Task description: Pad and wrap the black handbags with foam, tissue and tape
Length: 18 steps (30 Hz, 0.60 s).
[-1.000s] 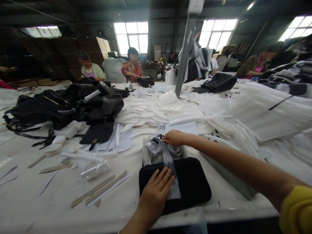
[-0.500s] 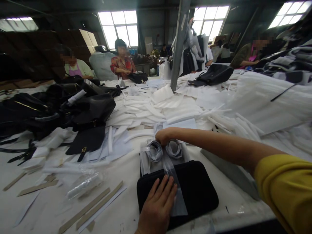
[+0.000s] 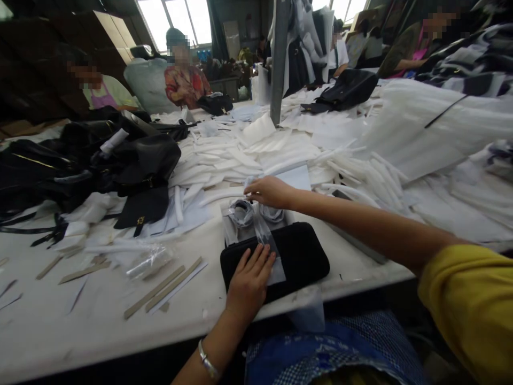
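Note:
A black bag (image 3: 304,251) lies on its back near the table's front edge. My left hand (image 3: 249,280) rests flat on its flap, fingers stretched out, partly over a translucent plastic strip (image 3: 277,271). That strip runs up the bag between two wrapped rings (image 3: 241,214), which look like handles or rolled straps in plastic. Beyond them, my right hand (image 3: 269,191) has its fingers bent together at the far end of the strip, pinching it. The fingertips of that hand are partly hidden.
Black bags (image 3: 148,160) are heaped on the left. White foam strips and sheets (image 3: 224,166) cover the table's middle. Cardboard strips (image 3: 174,286) lie at the front left beside crumpled clear plastic (image 3: 148,262). A metal post (image 3: 276,64) rises behind; people work across the table.
The view has tilted down, so the table edge and a blue checked apron now show. My right hand has lifted slightly off the rings; my left stays flat on the bag.

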{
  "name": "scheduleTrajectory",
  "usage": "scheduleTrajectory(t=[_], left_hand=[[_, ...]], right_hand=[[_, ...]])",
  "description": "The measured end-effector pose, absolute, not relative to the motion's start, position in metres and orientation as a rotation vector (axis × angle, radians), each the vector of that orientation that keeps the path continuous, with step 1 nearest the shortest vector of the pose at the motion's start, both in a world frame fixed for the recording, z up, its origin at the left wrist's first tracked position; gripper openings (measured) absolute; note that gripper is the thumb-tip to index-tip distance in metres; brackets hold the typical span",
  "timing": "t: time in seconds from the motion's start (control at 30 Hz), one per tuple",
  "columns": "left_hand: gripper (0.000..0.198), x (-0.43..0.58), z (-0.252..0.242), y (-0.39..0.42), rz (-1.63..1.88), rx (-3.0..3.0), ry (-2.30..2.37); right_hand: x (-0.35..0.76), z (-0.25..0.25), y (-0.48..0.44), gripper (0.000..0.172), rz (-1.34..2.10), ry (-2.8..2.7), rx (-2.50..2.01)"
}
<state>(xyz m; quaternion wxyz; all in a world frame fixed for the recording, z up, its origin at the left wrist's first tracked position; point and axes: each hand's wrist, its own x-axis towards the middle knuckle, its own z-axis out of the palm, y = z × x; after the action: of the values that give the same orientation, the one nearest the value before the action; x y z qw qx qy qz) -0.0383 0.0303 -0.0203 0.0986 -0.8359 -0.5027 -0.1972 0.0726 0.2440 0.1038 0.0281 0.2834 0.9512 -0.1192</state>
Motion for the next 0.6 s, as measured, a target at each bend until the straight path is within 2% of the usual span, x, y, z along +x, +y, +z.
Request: scheduleTrajectory(t=[0.03,0.1,0.17,0.3,0.37,0.53,0.6], left_hand=[[0.054,-0.039,-0.02,0.03,-0.578,-2.488,-1.497],[0.055,-0.039,-0.02,0.03,-0.576,-2.51,-1.52],[0.056,-0.039,-0.019,0.03,-0.561,-2.536,-1.546],[0.055,-0.039,-0.015,0.031,-0.476,-2.577,-1.591],[0.054,-0.039,-0.013,0.031,-0.445,-2.581,-1.603],[0.05,-0.03,-0.005,0.024,-0.362,-2.558,-1.655],[0.06,-0.026,0.0,0.02,-0.301,-2.564,-1.656]], right_hand=[[0.096,0.099,0.224,0.038,-0.399,3.037,0.906],[0.148,0.081,0.176,0.031,-0.687,3.397,0.934],[0.198,0.051,0.125,0.026,-0.818,3.53,0.77],[0.264,-0.01,0.05,0.058,-0.459,3.394,0.666],[0.272,-0.033,0.033,0.065,-0.318,3.334,0.714],[0.253,-0.059,0.022,0.051,-0.258,3.621,0.856],[0.245,-0.06,0.018,0.046,-0.368,3.682,1.013]])
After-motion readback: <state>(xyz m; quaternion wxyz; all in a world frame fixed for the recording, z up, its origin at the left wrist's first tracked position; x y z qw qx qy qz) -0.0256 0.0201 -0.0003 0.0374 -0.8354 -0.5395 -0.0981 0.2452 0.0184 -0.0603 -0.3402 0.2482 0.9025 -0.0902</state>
